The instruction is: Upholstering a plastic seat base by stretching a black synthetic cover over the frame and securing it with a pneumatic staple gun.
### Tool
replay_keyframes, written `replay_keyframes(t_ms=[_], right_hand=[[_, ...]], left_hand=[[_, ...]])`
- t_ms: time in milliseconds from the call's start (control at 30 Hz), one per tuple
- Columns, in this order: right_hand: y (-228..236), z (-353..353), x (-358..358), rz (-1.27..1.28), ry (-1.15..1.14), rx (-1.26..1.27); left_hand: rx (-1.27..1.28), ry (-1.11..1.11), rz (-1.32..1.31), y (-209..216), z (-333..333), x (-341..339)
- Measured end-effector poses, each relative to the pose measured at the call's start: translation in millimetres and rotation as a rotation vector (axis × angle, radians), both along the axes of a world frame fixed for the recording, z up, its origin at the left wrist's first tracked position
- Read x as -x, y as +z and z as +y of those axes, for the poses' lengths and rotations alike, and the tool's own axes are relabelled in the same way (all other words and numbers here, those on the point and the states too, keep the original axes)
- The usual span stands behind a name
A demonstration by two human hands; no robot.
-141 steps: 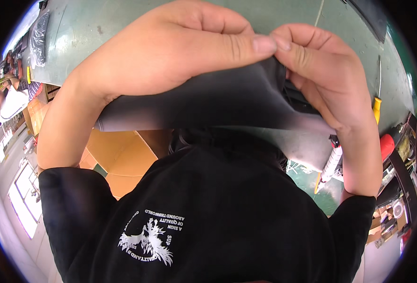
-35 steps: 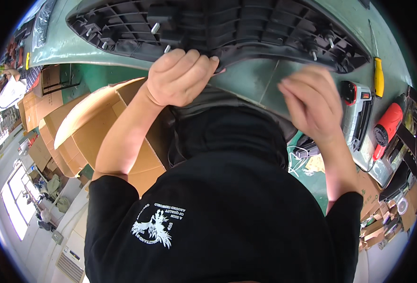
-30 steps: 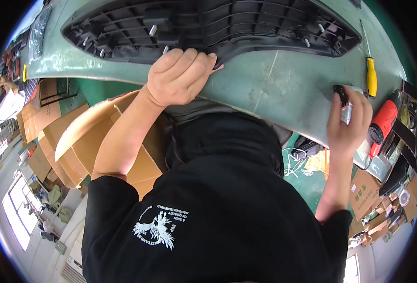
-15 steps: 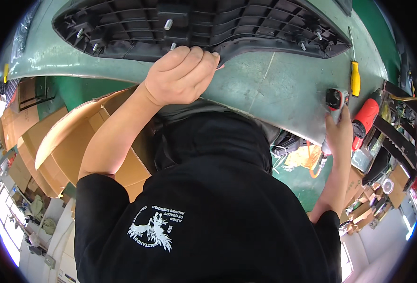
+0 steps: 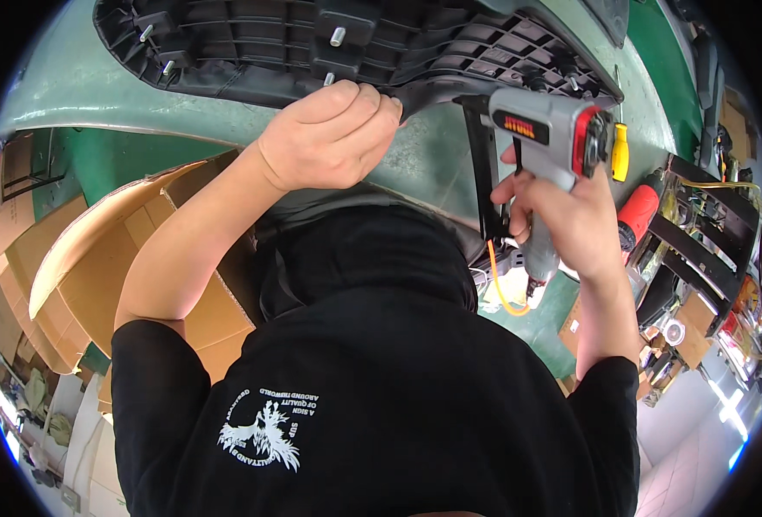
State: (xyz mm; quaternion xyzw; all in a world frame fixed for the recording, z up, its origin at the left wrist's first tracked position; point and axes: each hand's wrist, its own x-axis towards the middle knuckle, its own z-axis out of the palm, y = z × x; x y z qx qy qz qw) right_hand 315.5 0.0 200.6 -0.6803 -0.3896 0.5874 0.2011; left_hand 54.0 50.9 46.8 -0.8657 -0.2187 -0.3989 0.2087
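Note:
A black seat [image 5: 260, 39] lies upside down on the green workbench [image 5: 62, 95], its ribbed plastic underside and several metal studs facing up. My left hand [image 5: 333, 133] is closed in a pinch on the black seat cover [image 5: 226, 86] at the seat's near edge. In my right hand [image 5: 575, 220] is a grey and black pneumatic staple gun [image 5: 540, 129], gripped by its handle. The gun's nose points left, close to the near edge of the seat, right of my left hand. Whether it touches the cover I cannot tell.
A yellow-handled screwdriver [image 5: 619, 153] and a red tool [image 5: 639, 211] lie on the bench's right side. An orange air hose [image 5: 503, 293] hangs below the gun. An open cardboard box [image 5: 131, 250] stands at my left, and a black shelf frame [image 5: 699, 250] at the right.
My right hand has lifted the staple gun from the bench's right side and swung it left to the seat's near edge. My left hand keeps its pinch on the cover.

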Motion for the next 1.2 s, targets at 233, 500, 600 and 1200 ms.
replay_keyframes(t_ms=[233, 500, 600, 1200], right_hand=[[-0.1, 25.2, 19.7, -0.112, 0.127, 0.054], [-2.9, 32.1, 26.3, -0.168, 0.169, 0.158], [-0.8, 39.0, 25.9, -0.182, 0.243, 0.149], [6.6, 45.5, 29.8, -0.165, 0.397, 0.112]], left_hand=[[0.043, -0.005, 0.017, -0.3, -2.1, 6.6], [0.033, -0.021, 0.04, -3.1, -1.2, 3.4], [0.073, -0.033, 0.026, -0.7, -1.5, 5.9], [0.012, -0.035, 0.037, 1.6, 1.9, 3.3]])
